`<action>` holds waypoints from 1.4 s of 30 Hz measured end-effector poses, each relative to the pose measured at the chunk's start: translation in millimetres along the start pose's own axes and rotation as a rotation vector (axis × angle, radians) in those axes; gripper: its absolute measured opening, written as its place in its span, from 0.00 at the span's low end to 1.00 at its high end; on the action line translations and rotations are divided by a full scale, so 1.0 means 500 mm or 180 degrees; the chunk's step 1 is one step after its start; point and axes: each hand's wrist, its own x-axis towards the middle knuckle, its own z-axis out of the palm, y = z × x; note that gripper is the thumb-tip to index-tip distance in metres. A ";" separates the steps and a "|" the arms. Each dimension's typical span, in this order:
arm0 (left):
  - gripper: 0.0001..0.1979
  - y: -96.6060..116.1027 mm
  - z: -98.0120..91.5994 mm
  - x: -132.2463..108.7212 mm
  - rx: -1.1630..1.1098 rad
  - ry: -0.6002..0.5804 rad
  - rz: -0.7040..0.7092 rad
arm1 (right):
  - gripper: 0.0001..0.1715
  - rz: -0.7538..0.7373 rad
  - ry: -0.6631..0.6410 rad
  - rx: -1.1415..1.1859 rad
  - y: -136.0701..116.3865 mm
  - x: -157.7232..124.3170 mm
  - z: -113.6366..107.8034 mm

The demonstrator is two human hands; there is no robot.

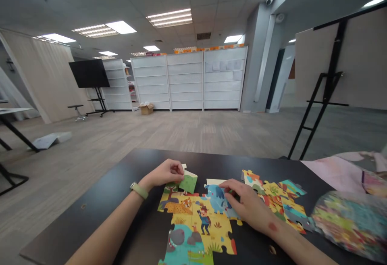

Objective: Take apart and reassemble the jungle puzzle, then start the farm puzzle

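Note:
My left hand [171, 173] is closed in a pinch at the edge of a green puzzle piece [188, 182], which sits tilted over the top left of a partly joined jigsaw puzzle [189, 216]. The joined pieces show a leopard, a figure in a hat and a hippo. My right hand [243, 200] lies over the puzzle's upper right, its bent fingers touching the blue elephant piece [215, 196]. Thumb and forefinger are apart there, and part of the elephant is hidden beneath them. Loose puzzle pieces [273, 192] overlap in a pile beyond my right wrist.
The dark table [121, 200] carries all the pieces. On the right sit a clear bag [350, 220] with colourful contents and a pink cloth-like item [335, 168]. Past the table stand a black easel stand [320, 95], white shelves [184, 83] and a screen on wheels [89, 73].

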 end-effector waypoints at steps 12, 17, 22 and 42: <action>0.16 -0.002 0.010 0.003 0.0241 -0.0041 -0.0058 | 0.14 -0.0012 0.0023 0.0033 0.000 -0.001 0.001; 0.15 -0.003 0.010 0.004 0.0315 0.0014 -0.0009 | 0.16 -0.0030 -0.0002 0.0021 -0.004 0.000 -0.002; 0.16 0.003 0.013 0.003 0.0250 0.0154 0.0090 | 0.15 -0.0010 0.0073 0.0088 -0.002 0.000 -0.002; 0.33 0.077 0.171 -0.033 0.2449 -0.0936 0.0790 | 0.24 0.1257 0.0608 0.1168 0.032 0.017 -0.086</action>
